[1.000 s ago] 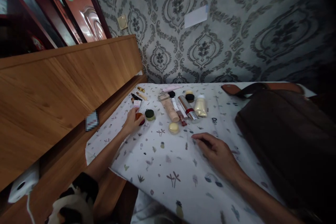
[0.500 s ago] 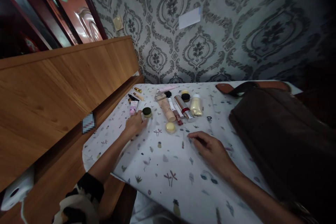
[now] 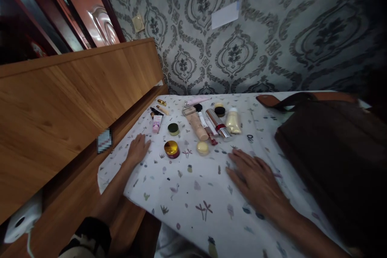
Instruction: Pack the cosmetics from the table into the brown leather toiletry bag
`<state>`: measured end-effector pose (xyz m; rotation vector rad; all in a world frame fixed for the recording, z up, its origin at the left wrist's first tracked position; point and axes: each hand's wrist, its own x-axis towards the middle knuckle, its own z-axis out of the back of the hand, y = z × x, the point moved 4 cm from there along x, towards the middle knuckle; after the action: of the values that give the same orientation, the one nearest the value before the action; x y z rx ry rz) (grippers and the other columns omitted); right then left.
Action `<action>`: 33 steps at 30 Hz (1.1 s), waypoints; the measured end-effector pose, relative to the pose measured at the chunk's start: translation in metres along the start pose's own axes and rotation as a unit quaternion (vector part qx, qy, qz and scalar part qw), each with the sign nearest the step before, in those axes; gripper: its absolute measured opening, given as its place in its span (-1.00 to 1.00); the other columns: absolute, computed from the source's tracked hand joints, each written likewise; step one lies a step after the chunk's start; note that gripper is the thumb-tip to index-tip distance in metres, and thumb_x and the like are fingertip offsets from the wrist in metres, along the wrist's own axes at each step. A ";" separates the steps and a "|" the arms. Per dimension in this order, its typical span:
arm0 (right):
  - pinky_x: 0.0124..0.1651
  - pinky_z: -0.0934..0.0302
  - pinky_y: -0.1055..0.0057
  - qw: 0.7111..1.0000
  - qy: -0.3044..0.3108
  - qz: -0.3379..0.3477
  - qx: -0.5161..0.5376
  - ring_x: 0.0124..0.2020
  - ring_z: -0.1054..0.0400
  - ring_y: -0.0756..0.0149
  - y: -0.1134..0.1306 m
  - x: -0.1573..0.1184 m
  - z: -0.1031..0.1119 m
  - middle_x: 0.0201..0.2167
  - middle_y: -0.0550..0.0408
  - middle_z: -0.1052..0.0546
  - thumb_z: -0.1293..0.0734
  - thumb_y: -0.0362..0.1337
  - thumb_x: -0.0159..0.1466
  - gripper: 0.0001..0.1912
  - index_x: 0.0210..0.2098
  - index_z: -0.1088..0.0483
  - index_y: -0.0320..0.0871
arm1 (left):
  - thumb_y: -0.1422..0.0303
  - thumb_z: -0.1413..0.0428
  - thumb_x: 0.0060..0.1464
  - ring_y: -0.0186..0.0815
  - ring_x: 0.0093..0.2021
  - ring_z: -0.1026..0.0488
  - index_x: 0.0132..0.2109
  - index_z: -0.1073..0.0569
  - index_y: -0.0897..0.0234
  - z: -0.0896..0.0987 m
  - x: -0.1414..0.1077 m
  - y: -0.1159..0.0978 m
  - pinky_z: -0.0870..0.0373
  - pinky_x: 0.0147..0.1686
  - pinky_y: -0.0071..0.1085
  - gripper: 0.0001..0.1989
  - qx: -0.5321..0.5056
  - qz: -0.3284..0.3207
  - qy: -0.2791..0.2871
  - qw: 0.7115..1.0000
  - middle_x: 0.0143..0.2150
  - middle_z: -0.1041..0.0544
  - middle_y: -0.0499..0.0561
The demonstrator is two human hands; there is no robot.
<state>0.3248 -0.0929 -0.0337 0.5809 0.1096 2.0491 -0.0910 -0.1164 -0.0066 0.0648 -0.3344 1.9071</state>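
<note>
My left hand point(image 3: 138, 149) lies on the white patterned tablecloth point(image 3: 193, 193), palm down with fingers stretched out and nothing held. To its right stands a small jar with a shiny gold lid point(image 3: 171, 149), and beyond that a dark-green-lidded jar point(image 3: 173, 129). A pink tube point(image 3: 157, 123) is just past my left fingertips. On the other side, my right hand point(image 3: 256, 177) rests flat with spread fingers, also holding nothing. Nearest it on its left is a small yellow-lidded jar point(image 3: 202, 148); a dark hair tie point(image 3: 250, 138) lies beyond its fingers.
Behind the jars lie a beige tube point(image 3: 198, 127), a silver tube with a red band point(image 3: 218, 124), a pale yellow bottle point(image 3: 233, 121) and a black round piece point(image 3: 219, 111). A dark bag point(image 3: 326, 149) fills the right. Wooden panelling point(image 3: 84, 96) borders the left.
The gold-lidded jar now shows on the table where it was not visible before. My left hand has drawn back leftward from the green-lidded jar. My right hand's fingers have uncurled and spread.
</note>
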 end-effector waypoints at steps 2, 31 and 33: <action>0.35 -0.04 -0.14 1.000 -0.006 -0.014 -0.021 0.32 -0.23 -0.08 -0.005 -0.003 -0.004 0.26 -0.24 -0.39 -0.05 -0.02 0.36 -0.39 0.17 -0.39 -0.27 | 0.15 0.10 0.31 0.12 0.44 -0.09 0.28 -0.25 0.47 -0.002 0.007 0.023 -0.04 0.36 0.05 -0.43 0.016 0.034 0.015 0.999 0.39 -0.22 0.44; 0.41 0.10 -0.09 0.990 0.061 -0.105 -0.069 0.42 -0.03 -0.09 -0.023 -0.004 0.011 0.34 -0.34 -0.25 -0.07 0.01 0.38 -0.30 0.28 -0.26 -0.41 | -0.10 0.26 0.35 -0.11 0.35 -0.28 0.34 -0.20 0.14 0.005 -0.075 -0.124 -0.25 0.30 -0.19 -0.38 -0.354 -0.042 0.156 0.921 0.33 -0.36 0.11; 0.40 0.10 -0.11 0.992 0.048 -0.099 -0.066 0.41 -0.04 -0.09 -0.023 -0.004 0.012 0.34 -0.33 -0.27 -0.09 -0.01 0.38 -0.33 0.26 -0.27 -0.39 | -0.09 0.24 0.34 -0.13 0.39 -0.21 0.32 -0.22 0.16 0.006 -0.083 -0.131 -0.16 0.36 -0.19 -0.38 -0.380 -0.015 0.157 0.911 0.37 -0.30 0.12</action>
<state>0.3499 -0.0860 -0.0318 0.3734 0.0844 1.8758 0.0596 -0.1520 0.0081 -0.7444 -0.8214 1.6047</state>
